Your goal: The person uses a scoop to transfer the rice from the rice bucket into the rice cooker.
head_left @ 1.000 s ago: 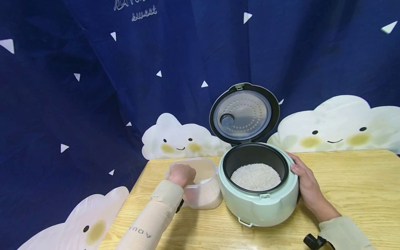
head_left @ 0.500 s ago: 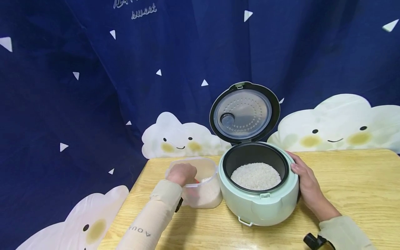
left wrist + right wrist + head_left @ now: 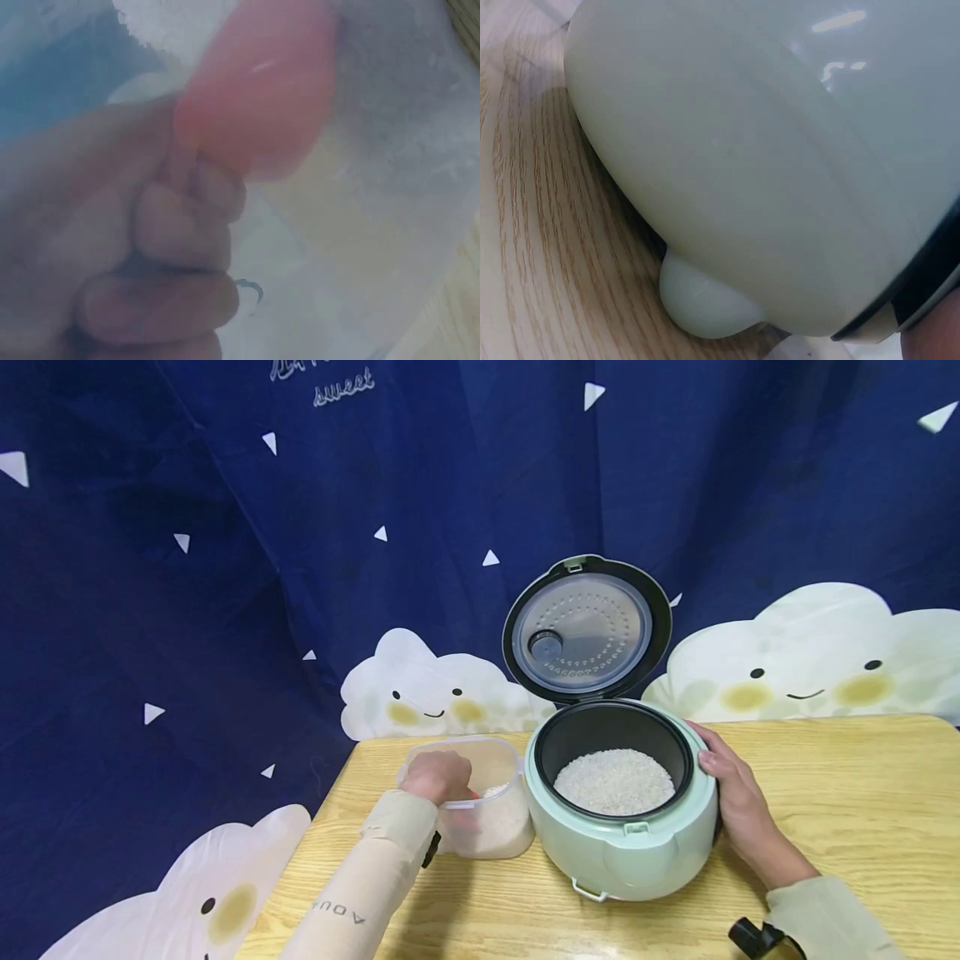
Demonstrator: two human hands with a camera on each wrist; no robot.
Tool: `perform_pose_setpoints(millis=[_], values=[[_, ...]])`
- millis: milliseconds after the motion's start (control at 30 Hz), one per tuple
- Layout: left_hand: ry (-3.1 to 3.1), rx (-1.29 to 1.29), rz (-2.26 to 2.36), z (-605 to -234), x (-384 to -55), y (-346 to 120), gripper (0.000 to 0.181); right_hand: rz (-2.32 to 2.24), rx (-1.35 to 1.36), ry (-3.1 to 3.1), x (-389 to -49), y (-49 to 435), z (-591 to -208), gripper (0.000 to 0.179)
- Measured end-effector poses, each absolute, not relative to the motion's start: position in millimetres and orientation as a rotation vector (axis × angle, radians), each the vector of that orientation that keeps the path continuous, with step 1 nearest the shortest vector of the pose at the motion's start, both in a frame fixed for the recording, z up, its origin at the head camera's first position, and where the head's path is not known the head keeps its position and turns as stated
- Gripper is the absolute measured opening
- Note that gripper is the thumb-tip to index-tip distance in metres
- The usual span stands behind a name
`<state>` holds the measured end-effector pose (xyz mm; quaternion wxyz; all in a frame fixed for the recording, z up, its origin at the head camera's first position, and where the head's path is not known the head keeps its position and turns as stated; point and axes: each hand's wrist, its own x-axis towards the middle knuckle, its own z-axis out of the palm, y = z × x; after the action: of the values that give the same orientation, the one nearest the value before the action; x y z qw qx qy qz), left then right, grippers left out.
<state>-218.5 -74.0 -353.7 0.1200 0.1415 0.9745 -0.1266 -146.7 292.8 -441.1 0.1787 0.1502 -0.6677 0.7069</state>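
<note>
Inside a clear plastic container of rice, my left hand grips a red scoop. Its fingers curl round the handle, and the left wrist view shows the pinkish bowl of the scoop through the container's hazy wall. Just right of the container stands a mint-green rice cooker, lid raised, with white rice in its dark inner pot. My right hand rests against the cooker's right side, thumb near the rim. The right wrist view shows mostly the cooker's pale outer shell.
Both vessels stand side by side on a wooden table. A blue curtain with clouds and triangles hangs directly behind. The raised lid leans back near the curtain. A folded handle juts from the cooker's lower front.
The red scoop shows a little more beside my left hand than a second ago. That hand stays in the container, and my right hand stays on the cooker.
</note>
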Motion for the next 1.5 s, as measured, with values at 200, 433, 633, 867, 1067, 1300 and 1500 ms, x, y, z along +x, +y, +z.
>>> perform_pose_setpoints(millis=[200, 433, 633, 867, 1067, 1300, 1500], values=[[2.817, 0.460, -0.284, -356.6, -221.8, -74.1, 0.030, 2.011, 0.420, -1.881, -146.9, 293.0, -441.9, 0.048], [2.716, 0.565, -0.161, -357.6, -227.0, -75.2, 0.027, 2.030, 0.429, -1.871, -146.5, 292.6, -442.1, 0.049], [2.657, 0.554, -0.100, -358.0, -228.6, -77.1, 0.028, 2.021, 0.440, -1.880, -146.9, 292.0, -442.8, 0.049], [2.607, 0.529, -0.064, -357.2, -229.3, -77.5, 0.030, 2.020, 0.440, -1.870, -147.7, 292.0, -443.0, 0.049], [2.608, 0.560, -0.072, -356.3, -230.5, -77.6, 0.034, 2.030, 0.443, -1.849, -147.3, 292.2, -441.5, 0.049], [2.613, 0.574, 0.011, -357.3, -231.8, -79.1, 0.037, 2.016, 0.439, -1.859, -147.4, 292.6, -440.9, 0.049], [2.613, 0.608, 0.110, -358.5, -232.2, -82.0, 0.036, 2.015, 0.437, -1.876, -147.3, 292.6, -441.8, 0.049]])
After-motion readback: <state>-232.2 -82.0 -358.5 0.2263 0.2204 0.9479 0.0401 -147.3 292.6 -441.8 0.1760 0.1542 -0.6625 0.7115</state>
